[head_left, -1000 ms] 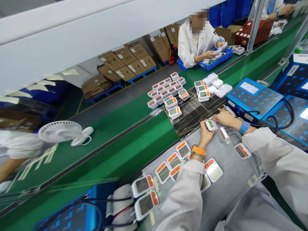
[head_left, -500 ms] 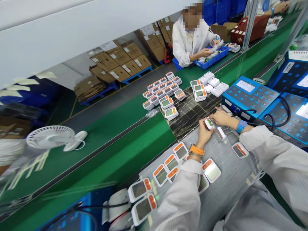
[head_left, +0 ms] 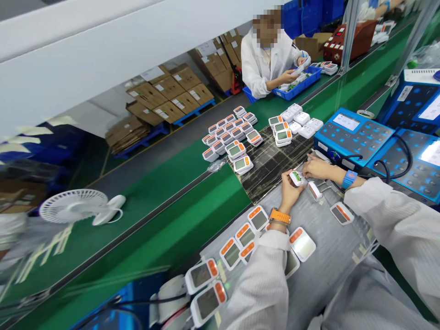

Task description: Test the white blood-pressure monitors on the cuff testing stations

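Note:
My left hand is closed round a small white device, a blood pressure monitor by its look, with green showing in its upturned side. My right hand is at the right end of that monitor, fingers drawn together; what they pinch is too small to make out. Just below my hands a white monitor with an orange strip stands on the grey work surface. Another monitor lies to the right. By my left forearm lie several monitors with grey screens and orange buttons, one of them nearest me.
Blue testers with black cables stand at the right. Stacked monitors and white socket-like blocks sit across the dark mat. A co-worker handles a white part over a blue tray. A white fan is at left.
The view has shifted slightly. My hands stay together at the same monitor, with hardly any movement. The co-worker still holds the white part.

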### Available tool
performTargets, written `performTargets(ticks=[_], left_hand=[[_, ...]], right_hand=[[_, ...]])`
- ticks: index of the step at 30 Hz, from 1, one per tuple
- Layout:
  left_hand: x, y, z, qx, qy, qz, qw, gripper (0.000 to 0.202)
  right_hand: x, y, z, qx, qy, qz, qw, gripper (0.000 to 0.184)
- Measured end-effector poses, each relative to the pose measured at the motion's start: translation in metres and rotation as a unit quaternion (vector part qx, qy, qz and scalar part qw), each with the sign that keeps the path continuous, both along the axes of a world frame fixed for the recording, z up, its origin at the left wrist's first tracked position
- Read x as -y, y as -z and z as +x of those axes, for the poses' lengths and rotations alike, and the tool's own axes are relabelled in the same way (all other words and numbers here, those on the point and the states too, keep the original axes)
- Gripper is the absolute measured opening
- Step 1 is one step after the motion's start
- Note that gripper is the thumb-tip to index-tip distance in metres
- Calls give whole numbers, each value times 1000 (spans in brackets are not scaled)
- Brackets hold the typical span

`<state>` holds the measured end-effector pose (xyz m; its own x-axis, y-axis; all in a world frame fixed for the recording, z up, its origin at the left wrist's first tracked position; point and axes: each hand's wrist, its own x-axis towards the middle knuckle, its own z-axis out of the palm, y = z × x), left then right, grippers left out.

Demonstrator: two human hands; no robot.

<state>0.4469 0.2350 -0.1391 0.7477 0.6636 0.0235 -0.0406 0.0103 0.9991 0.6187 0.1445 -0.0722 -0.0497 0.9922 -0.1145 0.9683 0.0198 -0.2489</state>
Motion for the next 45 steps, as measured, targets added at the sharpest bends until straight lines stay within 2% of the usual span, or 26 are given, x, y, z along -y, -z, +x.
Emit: performTargets(ticks=[5,12,17,22,26,30,33,35,38,41,45], left_hand=[[0,-2,1,-12,0,6,1000,80],[2,-2,2,-12,-7,14,1000,79],[5,-1,8,-6,-5,27,1000,77],[10,-5,17,-3,-26,79,997,75],[13,-12,22,-14,-42,149,988,78],[11,-13,21,-2,-41,141,989,90],[14,-11,6,-34,-98,131,986,85],[22,-9,-9,-67,-118,137,981,67],[44,-7,-30,-109,-56,158,980,37],[75,-7,-45,-120,19,176,977,32],[121,-14,-58,-120,40,228,965,31]], right_hand=[[-1,-1,-4,33,-8,0,999,21],[3,-3,-9,31,-12,11,999,20],[2,-7,-12,49,6,-3,999,23],[5,-11,-11,64,16,-8,998,27],[12,-11,-2,103,47,3,994,38],[28,-23,10,105,81,51,990,46],[52,-41,11,73,110,104,986,43],[69,-53,3,53,150,126,979,38],[91,-64,-17,27,230,95,968,37],[112,-65,-40,23,261,1,965,38],[151,-57,-61,68,299,-41,951,37]])
